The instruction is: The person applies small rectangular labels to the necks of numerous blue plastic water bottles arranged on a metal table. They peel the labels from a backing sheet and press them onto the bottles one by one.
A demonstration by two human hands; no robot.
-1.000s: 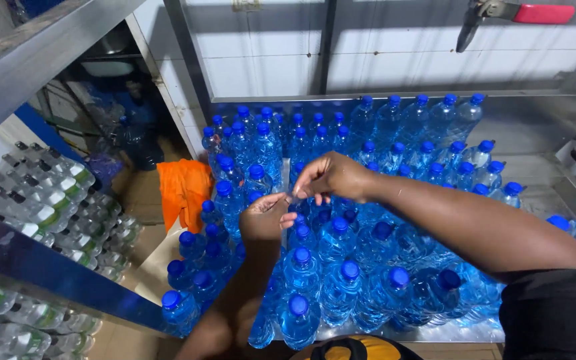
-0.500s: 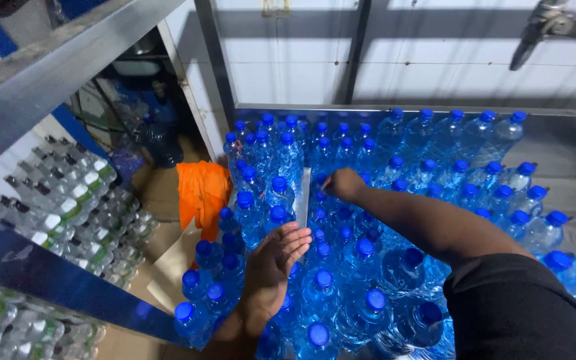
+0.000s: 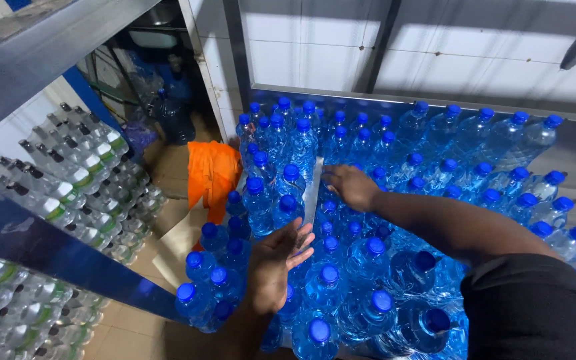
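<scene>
Many clear water bottles with blue caps (image 3: 395,220) stand packed together on a metal table. My left hand (image 3: 276,263) hovers flat over the near bottles, fingers spread, holding nothing. My right hand (image 3: 349,187) reaches across to the middle of the pack and rests palm down on the bottle tops, beside a narrow pale gap (image 3: 313,193) between two rows. Whether it grips a bottle cannot be told.
An orange cloth (image 3: 212,175) hangs at the table's left edge. Shrink-wrapped packs of green-labelled bottles (image 3: 75,193) are stacked on the left behind a grey metal beam (image 3: 48,47). A tiled wall (image 3: 401,47) rises behind the table. Tiled floor (image 3: 168,260) lies below.
The hands were together over the middle bottles. The left hand dropped back and opened flat; the right hand moved forward and lowered onto the caps.
</scene>
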